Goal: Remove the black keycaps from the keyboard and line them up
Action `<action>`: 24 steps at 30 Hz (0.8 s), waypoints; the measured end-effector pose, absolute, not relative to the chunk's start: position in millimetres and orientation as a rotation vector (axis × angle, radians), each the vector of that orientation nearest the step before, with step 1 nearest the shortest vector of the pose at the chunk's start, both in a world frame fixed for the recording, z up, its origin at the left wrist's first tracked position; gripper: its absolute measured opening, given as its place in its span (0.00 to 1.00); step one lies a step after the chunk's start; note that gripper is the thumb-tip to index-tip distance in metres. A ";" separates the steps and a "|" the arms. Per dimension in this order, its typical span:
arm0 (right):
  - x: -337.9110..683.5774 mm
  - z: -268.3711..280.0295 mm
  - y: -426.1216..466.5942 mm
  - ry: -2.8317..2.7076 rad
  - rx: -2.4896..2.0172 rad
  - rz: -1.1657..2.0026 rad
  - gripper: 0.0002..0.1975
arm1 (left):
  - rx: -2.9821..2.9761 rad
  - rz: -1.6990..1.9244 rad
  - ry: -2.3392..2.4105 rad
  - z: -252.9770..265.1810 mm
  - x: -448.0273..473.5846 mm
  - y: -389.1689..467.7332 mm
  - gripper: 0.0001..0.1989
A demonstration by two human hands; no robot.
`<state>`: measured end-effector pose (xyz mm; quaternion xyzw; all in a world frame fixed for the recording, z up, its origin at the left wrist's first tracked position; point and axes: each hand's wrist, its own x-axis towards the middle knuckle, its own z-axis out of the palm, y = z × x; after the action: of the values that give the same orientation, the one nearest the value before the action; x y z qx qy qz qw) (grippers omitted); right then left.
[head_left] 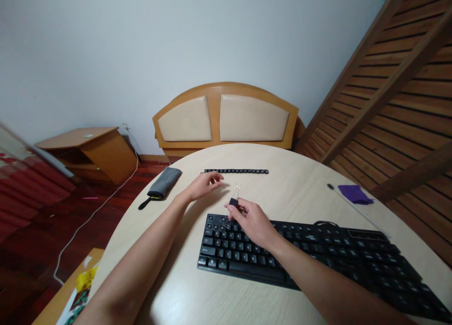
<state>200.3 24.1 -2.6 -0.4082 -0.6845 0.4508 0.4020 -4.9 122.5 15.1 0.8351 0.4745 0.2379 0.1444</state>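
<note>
My right hand (pixel 252 220) is closed on a wire keycap puller (pixel 233 202), its black body pinched between thumb and fingers. Thin wires stick out from both ends of it, and the lower ones reach down to the top left keys of a black keyboard (pixel 254 275). Gaps show among the keys in that corner. Over the table, left of the puller, hovers my left hand (pixel 206 185), fingers loosely bent and apart with nothing in them. Just beyond its fingers lies a straight row of loose black keycaps (pixel 240 171).
A grey pouch (pixel 165 181) with a black strap lies at the left of the round table (pixel 176 287). To the right are a folded purple cloth (pixel 355 194) and a thin rod with a dark tip (pixel 331 187). A padded headboard (pixel 216 113) stands behind.
</note>
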 end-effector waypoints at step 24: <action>200.8 4.8 17.1 -1.908 -1.037 0.952 0.16 | 2.418 -0.294 1.247 50.1 12.6 71.0 0.09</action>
<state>200.8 17.1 4.8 -0.4053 -0.7457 0.3720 0.3758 12.6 71.0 50.1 0.8657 0.4462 -0.1052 0.2011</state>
